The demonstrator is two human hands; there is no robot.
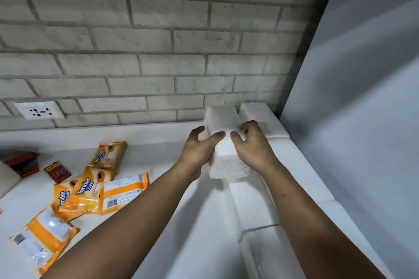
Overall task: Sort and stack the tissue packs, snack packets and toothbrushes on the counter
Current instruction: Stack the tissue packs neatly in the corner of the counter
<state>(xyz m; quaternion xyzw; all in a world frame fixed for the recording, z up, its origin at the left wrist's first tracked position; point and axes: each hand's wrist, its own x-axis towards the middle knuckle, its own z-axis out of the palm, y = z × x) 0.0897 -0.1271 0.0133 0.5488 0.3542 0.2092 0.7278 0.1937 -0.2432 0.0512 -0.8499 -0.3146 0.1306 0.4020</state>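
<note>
A white tissue pack point(223, 120) is held between both hands near the back right of the white counter point(172, 222). My left hand point(199, 149) grips its left side, fingers curled over the top. On the pack's right side my right hand point(251, 145) grips it the same way. More white tissue packs point(263, 118) lie in a row along the right edge, beside the wall. Several orange "Tender Love" packets point(106, 154) lie scattered on the left of the counter, some face down. A small dark red snack packet point(57, 172) lies further left.
A brick wall rises behind the counter, with a white power socket point(38, 110) low on the left. A grey panel point(362, 97) closes off the right side. Red packets point(22, 163) and a pale object sit at the far left edge.
</note>
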